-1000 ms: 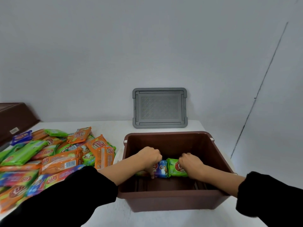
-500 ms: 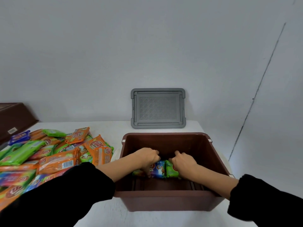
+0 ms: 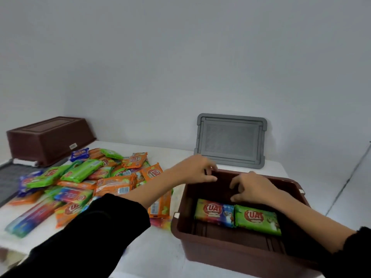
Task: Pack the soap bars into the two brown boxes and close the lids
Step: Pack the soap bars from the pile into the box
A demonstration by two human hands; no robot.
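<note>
Both hands (image 3: 197, 171) (image 3: 254, 187) now off soap bars (image 3: 215, 214)

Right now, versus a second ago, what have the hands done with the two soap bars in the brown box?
Both let go and rose: the left hand to the far left corner of the brown box, the right hand above the bars, both empty. The multicoloured soap bar and green soap bar stay side by side on the box floor. Grey lid and soap pile unmoved.

- Open rectangular plastic box (image 3: 230, 255): dark brown.
- Left wrapped soap bar (image 3: 213, 214) inside it: green fading to blue, red logo.
- Right wrapped soap bar (image 3: 257, 219): green, red logo.
- Heap of wrapped bars (image 3: 90, 183): orange, green, blue.
- Rectangular plastic lid (image 3: 230, 140): grey.
</note>
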